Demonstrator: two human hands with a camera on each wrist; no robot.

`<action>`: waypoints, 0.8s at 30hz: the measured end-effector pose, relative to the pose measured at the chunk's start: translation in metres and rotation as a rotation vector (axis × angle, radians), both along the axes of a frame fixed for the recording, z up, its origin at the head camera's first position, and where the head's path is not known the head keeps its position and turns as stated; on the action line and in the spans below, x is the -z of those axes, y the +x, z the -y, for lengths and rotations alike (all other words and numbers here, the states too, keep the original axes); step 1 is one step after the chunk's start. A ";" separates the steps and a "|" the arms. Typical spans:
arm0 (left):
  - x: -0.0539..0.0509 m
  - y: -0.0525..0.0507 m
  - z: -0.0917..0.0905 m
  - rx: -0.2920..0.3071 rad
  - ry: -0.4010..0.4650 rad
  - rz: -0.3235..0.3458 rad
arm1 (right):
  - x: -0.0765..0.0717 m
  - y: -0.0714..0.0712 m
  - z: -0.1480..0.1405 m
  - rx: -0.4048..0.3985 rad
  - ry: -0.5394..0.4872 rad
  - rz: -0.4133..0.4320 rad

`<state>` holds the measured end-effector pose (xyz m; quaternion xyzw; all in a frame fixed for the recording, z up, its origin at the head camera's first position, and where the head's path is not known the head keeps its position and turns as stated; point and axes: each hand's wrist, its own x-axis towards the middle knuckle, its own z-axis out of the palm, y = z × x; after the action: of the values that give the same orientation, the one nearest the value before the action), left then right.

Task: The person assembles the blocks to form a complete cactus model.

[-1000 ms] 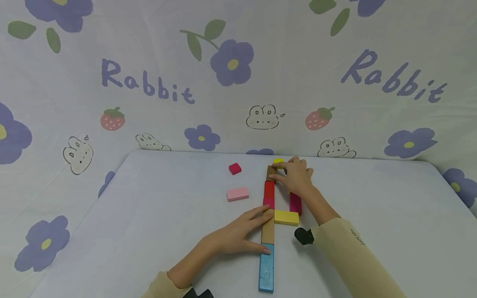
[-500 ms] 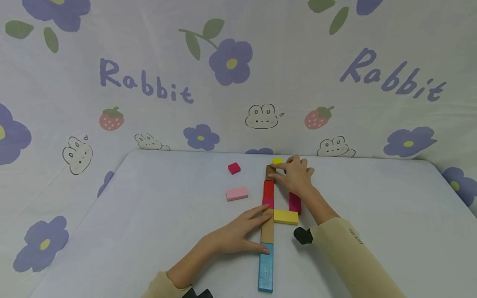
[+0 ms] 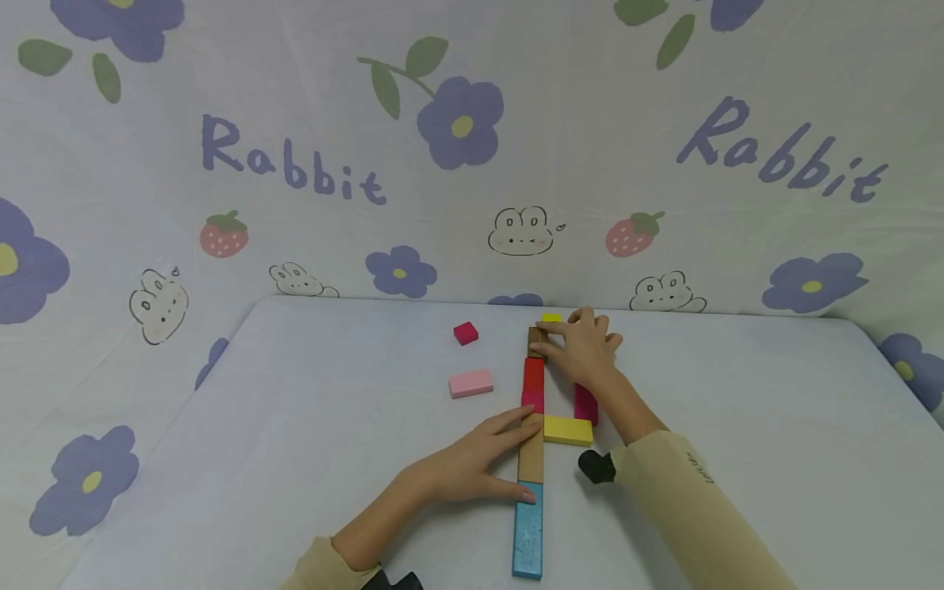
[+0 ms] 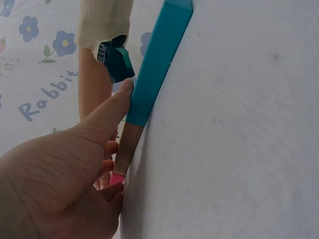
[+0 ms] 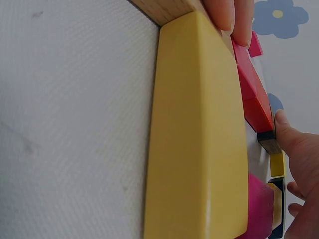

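Head view, floral backdrop cloth [image 3: 295, 65] before me: purple word "Rabbit" [image 3: 293, 161] at upper left of frame, sloping gently down rightward; second purple "Rabbit" [image 3: 782, 149] at upper right, letters leaning, also sloping down. Left wrist view: "Rabbit" lettering [image 4: 48, 95] on cloth at left of frame, climbing rightward. My right sleeve [image 3: 696, 516], lower right of head view: small dark print [image 3: 699, 467], illegible.

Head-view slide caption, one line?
Left hand touches the blue rectangular block; right hand pinches the brown rectangular wooden block beyond the red rectangular block.
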<state>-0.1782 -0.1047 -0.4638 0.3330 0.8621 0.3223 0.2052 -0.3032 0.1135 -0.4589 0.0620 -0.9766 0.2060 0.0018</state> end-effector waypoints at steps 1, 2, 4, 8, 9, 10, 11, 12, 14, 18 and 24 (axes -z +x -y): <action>0.000 0.000 0.000 -0.001 -0.002 0.001 | 0.001 -0.001 0.000 0.002 -0.001 0.001; 0.000 0.000 0.000 -0.001 -0.003 0.001 | 0.001 -0.001 0.000 0.004 -0.005 0.005; 0.000 0.000 -0.001 -0.002 -0.003 0.002 | 0.001 -0.001 0.000 0.008 -0.008 0.004; 0.000 0.000 -0.001 0.000 0.000 -0.001 | 0.002 -0.001 0.000 0.010 -0.025 0.002; 0.000 0.000 -0.001 0.000 0.000 -0.002 | 0.002 0.000 0.000 0.011 -0.028 -0.001; 0.001 -0.001 -0.001 0.000 -0.001 -0.004 | 0.003 0.000 0.000 0.012 -0.033 0.000; 0.001 -0.001 -0.001 0.000 -0.001 -0.007 | 0.003 0.000 0.001 0.014 -0.039 0.002; 0.001 -0.001 0.000 0.001 -0.001 -0.006 | 0.003 0.001 0.001 0.015 -0.041 0.002; 0.001 -0.001 0.000 0.002 0.000 -0.004 | 0.003 0.001 0.002 0.016 -0.042 0.003; 0.001 -0.001 0.000 0.005 0.000 -0.001 | 0.004 0.002 0.003 0.013 -0.040 0.002; 0.001 -0.001 0.000 0.007 -0.001 -0.008 | 0.003 0.003 0.003 0.009 -0.035 -0.002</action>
<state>-0.1790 -0.1048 -0.4653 0.3371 0.8619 0.3198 0.2033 -0.2997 0.1103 -0.4620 0.0580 -0.9731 0.2230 0.0047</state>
